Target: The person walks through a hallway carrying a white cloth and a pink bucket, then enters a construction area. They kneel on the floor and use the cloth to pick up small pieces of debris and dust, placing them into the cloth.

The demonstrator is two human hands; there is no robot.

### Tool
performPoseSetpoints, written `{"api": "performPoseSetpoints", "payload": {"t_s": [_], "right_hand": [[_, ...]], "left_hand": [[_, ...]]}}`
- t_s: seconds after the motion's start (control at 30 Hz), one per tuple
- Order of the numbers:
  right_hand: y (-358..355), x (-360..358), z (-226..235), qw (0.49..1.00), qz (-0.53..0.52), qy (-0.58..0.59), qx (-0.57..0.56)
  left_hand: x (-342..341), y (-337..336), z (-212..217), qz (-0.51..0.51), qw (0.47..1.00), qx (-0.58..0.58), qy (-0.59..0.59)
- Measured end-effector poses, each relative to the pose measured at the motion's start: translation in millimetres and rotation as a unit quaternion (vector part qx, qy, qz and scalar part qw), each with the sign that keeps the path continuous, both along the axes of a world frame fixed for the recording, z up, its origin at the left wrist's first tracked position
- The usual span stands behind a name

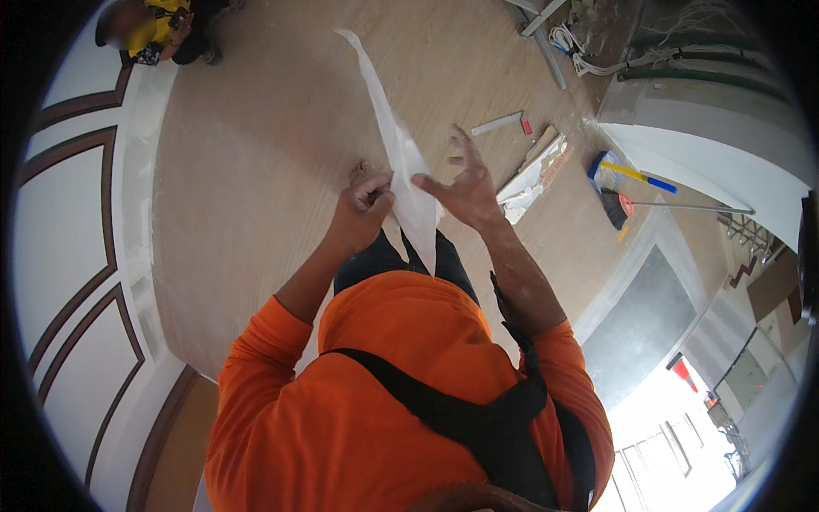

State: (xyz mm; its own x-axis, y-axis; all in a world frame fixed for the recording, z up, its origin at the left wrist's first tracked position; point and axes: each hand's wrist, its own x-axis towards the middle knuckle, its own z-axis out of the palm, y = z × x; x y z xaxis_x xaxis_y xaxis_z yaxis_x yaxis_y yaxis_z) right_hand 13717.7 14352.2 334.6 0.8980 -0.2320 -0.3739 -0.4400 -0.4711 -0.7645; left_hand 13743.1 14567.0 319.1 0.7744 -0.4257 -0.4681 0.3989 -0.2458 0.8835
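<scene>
A long, thin white sheet (401, 154), pointed at both ends, stretches away from my waist and looks like paper or film. My left hand (367, 206) is closed, its fingers pinching the sheet's left edge near the middle. On the other side, my right hand (467, 183) has its fingers spread. Its thumb points at the sheet's right edge and seems to touch it, though I cannot tell how firmly. Dust marks the right hand and forearm. Below the sheet are my dark trousers (367, 260).
Right of my hands, broken white board pieces (533, 179) lie on the wood-look floor (256, 171), near a metal square (499, 124) with a red end. Farther right are a broom (612, 209), a blue-and-yellow brush (636, 173) and loose cables (597, 64). Another person (162, 30) is at the far left.
</scene>
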Motion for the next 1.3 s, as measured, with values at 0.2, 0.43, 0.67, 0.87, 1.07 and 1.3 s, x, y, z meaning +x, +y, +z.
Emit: {"api": "performPoseSetpoints", "payload": {"t_s": [0.2,0.43,0.67,0.87,1.07,1.3], "right_hand": [[1.4,37.8,-13.5,0.991,0.12,0.045,-0.036],[-41.9,15.9,-65.0,0.984,-0.143,-0.069,-0.077],[-25.9,8.3,-36.5,0.996,-0.069,-0.032,0.048],[-15.1,-0.8,-0.4,0.998,-0.05,-0.036,0.033],[-31.3,13.4,3.5,0.978,-0.069,-0.154,-0.12],[-96.9,8.7,-32.1,0.96,-0.127,-0.132,-0.209]], "left_hand": [[10.5,1.7,16.7,0.022,0.996,0.048,-0.074],[43.3,78.5,-14.0,0.073,0.942,0.295,-0.143],[40.7,13.7,-0.2,-0.005,0.851,0.411,-0.326],[67.1,-26.4,-21.2,0.012,0.935,0.295,-0.197],[68.7,-33.9,-15.0,-0.036,0.901,0.269,-0.339],[122.2,52.8,1.6,0.117,0.892,0.305,-0.313]]}}
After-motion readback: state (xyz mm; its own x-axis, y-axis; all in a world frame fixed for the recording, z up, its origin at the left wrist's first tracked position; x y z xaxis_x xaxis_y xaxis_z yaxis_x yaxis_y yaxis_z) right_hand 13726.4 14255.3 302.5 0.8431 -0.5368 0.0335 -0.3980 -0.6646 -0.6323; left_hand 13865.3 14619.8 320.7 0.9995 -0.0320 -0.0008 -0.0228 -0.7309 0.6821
